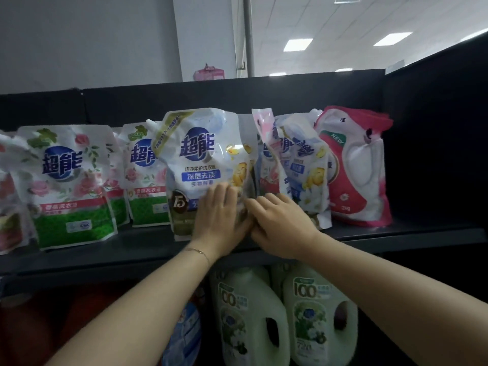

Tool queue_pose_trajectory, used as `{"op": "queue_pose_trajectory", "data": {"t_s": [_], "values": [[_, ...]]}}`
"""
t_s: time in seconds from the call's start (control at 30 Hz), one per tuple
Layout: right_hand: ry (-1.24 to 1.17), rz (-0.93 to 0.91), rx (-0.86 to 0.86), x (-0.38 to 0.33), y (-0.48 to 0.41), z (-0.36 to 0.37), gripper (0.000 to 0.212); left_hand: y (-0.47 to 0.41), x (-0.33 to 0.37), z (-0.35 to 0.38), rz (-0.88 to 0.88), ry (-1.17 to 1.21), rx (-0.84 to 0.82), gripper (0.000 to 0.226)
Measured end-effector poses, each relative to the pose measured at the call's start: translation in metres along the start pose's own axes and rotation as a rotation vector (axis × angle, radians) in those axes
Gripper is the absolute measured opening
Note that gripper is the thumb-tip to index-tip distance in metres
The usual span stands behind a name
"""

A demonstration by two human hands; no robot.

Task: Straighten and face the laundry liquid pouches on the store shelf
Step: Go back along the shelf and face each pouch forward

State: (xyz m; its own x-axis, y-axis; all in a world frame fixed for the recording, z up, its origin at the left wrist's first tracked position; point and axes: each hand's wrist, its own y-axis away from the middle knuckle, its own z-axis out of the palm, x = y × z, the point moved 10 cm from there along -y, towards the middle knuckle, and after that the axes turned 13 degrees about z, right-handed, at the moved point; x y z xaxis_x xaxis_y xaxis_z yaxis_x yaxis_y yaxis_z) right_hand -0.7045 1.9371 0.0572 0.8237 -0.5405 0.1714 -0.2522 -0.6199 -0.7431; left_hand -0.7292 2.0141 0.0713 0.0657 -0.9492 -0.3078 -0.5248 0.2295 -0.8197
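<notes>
Looking across the black shelf (132, 249), I took stock from the big things down. Below its front edge stood two pale green handled jugs (317, 320), capped out of view, their fill level impossible to read.

Near the right end, a pink-and-white pouch (356, 167) stood upright. Rose-print pouches (68, 186) lined the left half, roughly facing out.

My task piece, the blue-and-white pouch (206, 159), sat mid-shelf close to the front edge, facing forward and tipped slightly left. Just to its right, several pouches (290, 159) leaned over one another, turned edge-on.

All were sealed and opaque. I judged them soft film, heavy with liquid, swollen at the base, slack and slick above. So the place to take one seemed low at the side seams, never the floppy top.

My left hand (224, 220) lay flat, fingers straight, pressing the pouch's lower front. My right hand (280, 223) rested just beside it, fingers nearly straight and touching the lower right seam, with no grip showing.
</notes>
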Motion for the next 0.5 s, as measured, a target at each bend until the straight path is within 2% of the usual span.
{"op": "queue_pose_trajectory", "data": {"t_s": [0.1, 0.2, 0.33, 0.43, 0.5], "values": [[-0.019, 0.183, 0.036, 0.045, 0.015, -0.009, 0.017, -0.007, 0.018, 0.028, -0.262, 0.29, -0.064, 0.054], [-0.03, 0.417, 0.004, 0.095, 0.031, -0.013, 0.023, -0.013, 0.03, 0.067, -0.49, 0.582, -0.137, 0.08], [-0.079, 0.78, -0.141, 0.153, 0.051, -0.011, 0.038, -0.021, 0.039, 0.101, -0.685, 0.8, -0.135, 0.114], [-0.212, 0.922, -0.238, 0.169, 0.059, 0.0, 0.052, -0.023, 0.04, 0.12, -0.836, 0.932, -0.103, 0.126], [-0.352, 0.957, -0.262, 0.17, 0.056, 0.013, 0.053, -0.023, 0.041, 0.129, -0.888, 1.021, -0.037, 0.131]]}}
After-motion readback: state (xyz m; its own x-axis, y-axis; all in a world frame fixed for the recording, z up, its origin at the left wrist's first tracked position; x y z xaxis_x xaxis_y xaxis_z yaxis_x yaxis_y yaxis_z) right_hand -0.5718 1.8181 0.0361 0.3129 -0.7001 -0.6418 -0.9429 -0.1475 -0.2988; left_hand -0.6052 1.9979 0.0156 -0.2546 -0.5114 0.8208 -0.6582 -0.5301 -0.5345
